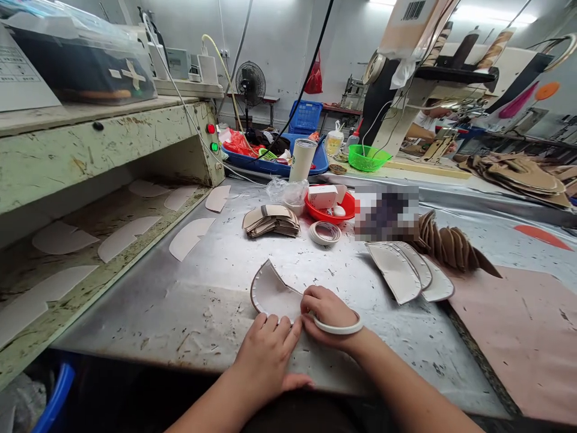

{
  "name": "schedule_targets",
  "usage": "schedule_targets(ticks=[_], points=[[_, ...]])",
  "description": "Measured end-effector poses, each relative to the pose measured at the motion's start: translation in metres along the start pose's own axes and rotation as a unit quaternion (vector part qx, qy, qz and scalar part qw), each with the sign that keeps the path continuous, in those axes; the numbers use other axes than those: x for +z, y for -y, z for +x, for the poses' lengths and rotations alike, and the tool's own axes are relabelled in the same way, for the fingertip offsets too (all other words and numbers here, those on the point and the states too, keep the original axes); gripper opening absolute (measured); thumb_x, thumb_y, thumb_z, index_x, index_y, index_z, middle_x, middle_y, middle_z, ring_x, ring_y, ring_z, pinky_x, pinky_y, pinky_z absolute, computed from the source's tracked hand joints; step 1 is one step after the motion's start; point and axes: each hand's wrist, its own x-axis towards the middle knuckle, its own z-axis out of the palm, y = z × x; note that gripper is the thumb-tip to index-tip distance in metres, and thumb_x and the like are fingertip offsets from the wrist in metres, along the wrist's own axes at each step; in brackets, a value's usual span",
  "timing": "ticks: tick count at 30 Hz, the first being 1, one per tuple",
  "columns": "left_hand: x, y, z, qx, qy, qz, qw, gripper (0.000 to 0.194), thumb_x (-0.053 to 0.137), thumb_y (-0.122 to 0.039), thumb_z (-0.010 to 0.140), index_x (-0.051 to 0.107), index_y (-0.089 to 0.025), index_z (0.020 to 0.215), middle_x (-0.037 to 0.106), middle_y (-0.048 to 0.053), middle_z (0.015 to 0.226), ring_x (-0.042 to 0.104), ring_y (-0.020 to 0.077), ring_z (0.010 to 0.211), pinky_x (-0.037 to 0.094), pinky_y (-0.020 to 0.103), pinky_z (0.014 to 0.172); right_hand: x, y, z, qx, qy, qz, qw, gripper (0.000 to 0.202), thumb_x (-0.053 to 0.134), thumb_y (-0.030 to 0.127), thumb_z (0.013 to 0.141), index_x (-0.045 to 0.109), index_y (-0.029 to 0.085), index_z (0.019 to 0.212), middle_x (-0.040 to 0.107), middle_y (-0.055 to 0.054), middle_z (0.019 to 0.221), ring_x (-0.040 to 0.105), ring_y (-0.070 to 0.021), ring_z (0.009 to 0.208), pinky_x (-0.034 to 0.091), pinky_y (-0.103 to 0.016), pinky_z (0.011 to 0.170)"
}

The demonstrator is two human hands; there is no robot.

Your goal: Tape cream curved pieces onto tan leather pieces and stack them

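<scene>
A curved white piece [274, 291] with a thin brown rim and small notches along its edge lies flat on the metal table in front of me. My left hand [270, 346] rests on its near edge, fingers laid side by side and thumb spread out. At the right end of the piece, my right hand [327, 313] has its fingers curled and pinched on the edge; the fingertips are partly hidden. A pale ring [340, 328] like a bangle circles my right wrist. Similar rimmed pieces [396, 273] overlap to the right.
Beyond my hands are a stack of brown-edged pieces [270, 221], a tape roll [324, 233] and a red bowl [331, 207]. Plain white pieces [192, 236] lie leftward, some on a greenish shelf [112, 135]. Brown pieces [451, 243] stand bunched at right, near a sewing machine [406, 114].
</scene>
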Motion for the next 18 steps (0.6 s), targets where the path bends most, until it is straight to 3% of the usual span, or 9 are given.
schedule_targets(ticks=[7,12,18], points=[[0.009,0.000,0.004,0.009,-0.053,0.039,0.998,0.074,0.043,-0.073,0.072,0.055,-0.014,0.115,0.059,0.009,0.114,0.046,0.0267,0.107,0.028,0.039,0.091,-0.009,-0.005,0.008,0.051,0.054,0.024,0.997,0.011,0.052,0.006,0.068,0.056,0.016,0.067,0.055,-0.003,0.074,0.051,-0.0141,0.069,0.040,-0.024,0.064],[0.006,-0.005,0.005,-0.003,-0.016,0.022,1.000,0.076,0.046,-0.071,0.072,0.053,-0.010,0.117,0.058,0.011,0.114,0.049,0.0250,0.101,0.032,0.037,0.090,-0.004,0.001,-0.004,0.035,0.050,0.036,0.998,0.007,0.053,0.012,0.070,0.057,0.017,0.071,0.055,-0.003,0.077,0.051,-0.0145,0.069,0.041,-0.025,0.064],[0.003,-0.006,0.013,0.026,0.006,0.012,1.000,0.080,0.050,-0.071,0.069,0.051,-0.008,0.118,0.059,0.011,0.109,0.050,0.0240,0.094,0.037,0.036,0.084,-0.002,-0.007,-0.012,0.059,0.011,0.037,0.997,0.022,0.046,0.005,0.063,0.049,0.017,0.080,0.052,-0.001,0.072,0.046,-0.0137,0.065,0.038,-0.025,0.061]])
